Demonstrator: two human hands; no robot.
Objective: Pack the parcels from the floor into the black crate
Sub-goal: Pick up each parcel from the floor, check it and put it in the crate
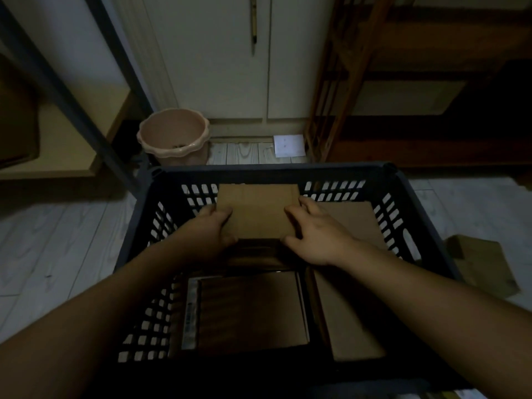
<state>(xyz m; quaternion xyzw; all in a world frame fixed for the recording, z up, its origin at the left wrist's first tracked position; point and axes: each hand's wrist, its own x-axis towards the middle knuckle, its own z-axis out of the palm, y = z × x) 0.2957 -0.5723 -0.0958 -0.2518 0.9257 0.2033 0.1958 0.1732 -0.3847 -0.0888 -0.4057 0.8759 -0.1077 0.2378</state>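
A black perforated crate [270,170] stands on the pale floor right below me. Inside its far half I hold a brown cardboard parcel [257,210] flat between both hands. My left hand [211,228] grips its left edge, thumb on top. My right hand [315,233] grips its right edge, fingers curled over the side. Lower in the crate lie another cardboard parcel [250,309] with a label strip on its left side, and a long flat one [349,309] along the right wall. One more cardboard parcel [483,263] lies on the floor to the right of the crate.
A pink plastic bucket [174,136] stands behind the crate's far left corner. A white sheet of paper [288,145] lies by the white cabinet doors [230,59]. A metal shelf post [86,110] rises at left, a wooden rack [334,90] at right.
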